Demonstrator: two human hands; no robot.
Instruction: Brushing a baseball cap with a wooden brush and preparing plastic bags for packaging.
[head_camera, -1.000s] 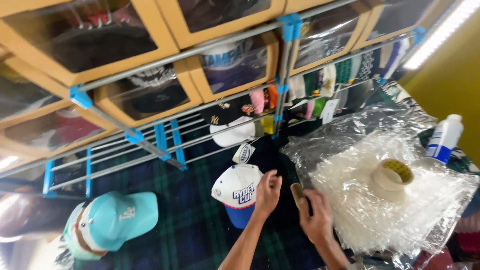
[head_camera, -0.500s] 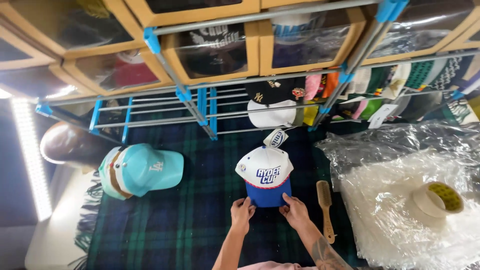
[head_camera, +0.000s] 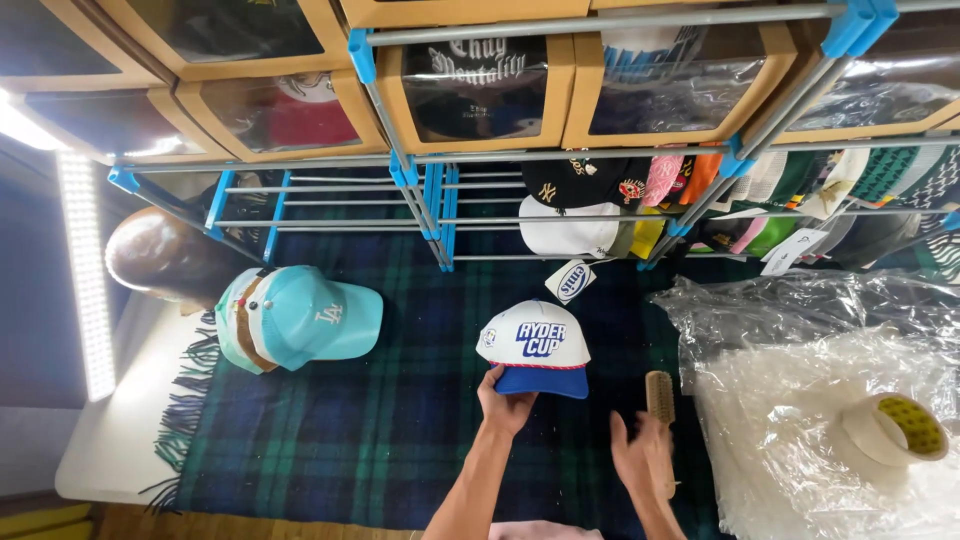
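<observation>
Blanket: I see a dark green tartan blanket (head_camera: 350, 440) spread under everything.
Cap: white cap with blue brim (head_camera: 535, 349) sits mid-blanket, below the shelf rack (head_camera: 420, 190).
Left hand: my left hand (head_camera: 506, 400) pinches the brim's edge.
Right hand: my right hand (head_camera: 642, 458) is blurred, fingers spread over the wooden brush (head_camera: 659, 398); I cannot tell whether it grips.

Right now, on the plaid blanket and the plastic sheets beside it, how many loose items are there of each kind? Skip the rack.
Caps: 2, white cap with blue brim held by the left hand, teal cap
Brush: 1, brush at the right hand
Tape roll: 1, tape roll
Tag: 1, tag
Total: 5
</observation>
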